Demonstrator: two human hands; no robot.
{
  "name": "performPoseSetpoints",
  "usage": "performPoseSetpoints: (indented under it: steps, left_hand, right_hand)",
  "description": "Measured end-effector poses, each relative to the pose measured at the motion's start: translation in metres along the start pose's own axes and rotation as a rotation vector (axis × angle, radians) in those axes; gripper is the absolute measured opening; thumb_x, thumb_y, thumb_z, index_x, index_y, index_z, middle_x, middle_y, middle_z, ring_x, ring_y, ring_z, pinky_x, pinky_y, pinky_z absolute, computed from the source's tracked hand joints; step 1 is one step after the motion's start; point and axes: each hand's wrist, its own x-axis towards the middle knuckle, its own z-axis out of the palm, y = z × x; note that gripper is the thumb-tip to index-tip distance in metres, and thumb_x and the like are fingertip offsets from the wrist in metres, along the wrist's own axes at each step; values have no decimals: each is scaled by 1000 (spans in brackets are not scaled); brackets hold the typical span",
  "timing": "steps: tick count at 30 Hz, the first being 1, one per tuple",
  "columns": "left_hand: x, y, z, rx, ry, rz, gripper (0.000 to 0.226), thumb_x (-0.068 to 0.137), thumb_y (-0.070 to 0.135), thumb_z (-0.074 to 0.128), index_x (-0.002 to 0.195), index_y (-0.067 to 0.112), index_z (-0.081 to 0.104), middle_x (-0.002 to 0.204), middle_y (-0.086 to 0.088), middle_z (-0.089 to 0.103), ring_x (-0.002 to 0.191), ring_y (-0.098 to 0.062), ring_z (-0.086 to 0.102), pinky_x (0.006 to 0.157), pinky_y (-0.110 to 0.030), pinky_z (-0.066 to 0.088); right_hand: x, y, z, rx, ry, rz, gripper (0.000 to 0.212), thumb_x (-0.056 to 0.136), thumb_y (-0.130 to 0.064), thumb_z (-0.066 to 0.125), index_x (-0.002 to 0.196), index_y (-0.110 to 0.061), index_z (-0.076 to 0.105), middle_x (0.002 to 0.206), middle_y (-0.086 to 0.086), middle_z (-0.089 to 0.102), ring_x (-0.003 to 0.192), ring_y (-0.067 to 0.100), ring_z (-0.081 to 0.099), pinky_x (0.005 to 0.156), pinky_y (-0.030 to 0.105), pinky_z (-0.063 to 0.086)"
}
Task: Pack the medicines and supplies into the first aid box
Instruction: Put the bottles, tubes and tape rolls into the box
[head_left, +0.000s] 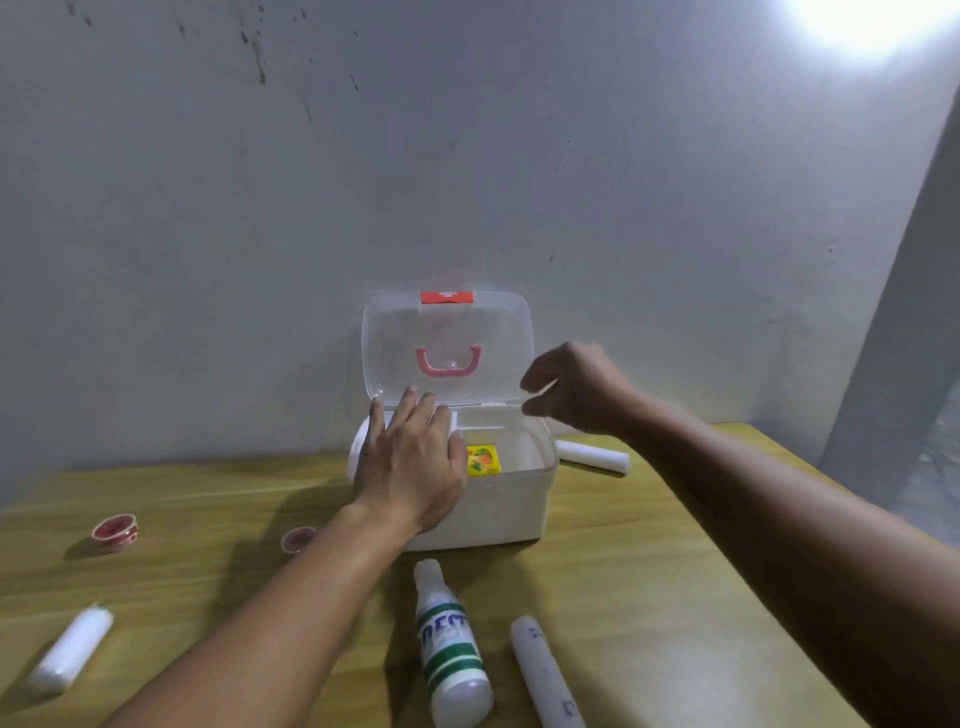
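Observation:
The white first aid box (498, 506) stands open at the table's middle, its clear lid (447, 348) with a pink handle tilted back against the wall. A small yellow packet (484, 460) lies inside. My left hand (410, 462) rests flat, fingers spread, over the box's left half. My right hand (576, 387) hovers above the box's right rear corner, fingers curled apart, holding nothing. A white bottle with green stripes (451, 644) lies in front of the box, next to a white roll (543, 673).
Another white roll (592, 456) lies behind the box on the right, and a third (70, 649) at the front left. Two small red-rimmed tape rolls (115, 532) (297, 539) sit left of the box. A grey wall rises close behind the wooden table (649, 597).

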Motion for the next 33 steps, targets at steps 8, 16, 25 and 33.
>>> performPoseSetpoints:
  steps: [8,16,25,33]
  left_hand:
    - [-12,105,22,-45,32,310,48,88,21,34,131,4,47,140,-15,49,137,-29,36,116,-41,21]
    - [-17,121,46,71,4,232,43,72,14,33,100,2,63,101,-18,66,101,-35,59,98,-41,46]
    - [-15,119,44,37,32,227,43,79,25,36,106,3,62,112,-17,66,114,-34,57,106,-43,36]
    - [-1,45,7,-78,27,-50,30,87,19,34,103,7,56,124,-15,59,134,-30,39,111,-51,27]
  right_hand:
    - [-88,114,-56,-294,-44,400,23,70,-28,77,87,-13,75,90,11,74,84,30,67,75,40,57]
    - [-167,172,-58,-352,-162,702,51,64,-33,80,111,-19,65,111,10,66,100,29,61,83,38,54]
    - [-151,146,-58,-215,46,561,34,74,-27,71,108,-25,69,111,12,67,97,30,61,78,34,51]
    - [-74,38,-62,-91,-16,127,36,74,-12,74,108,-24,71,119,8,66,104,27,61,85,33,51]
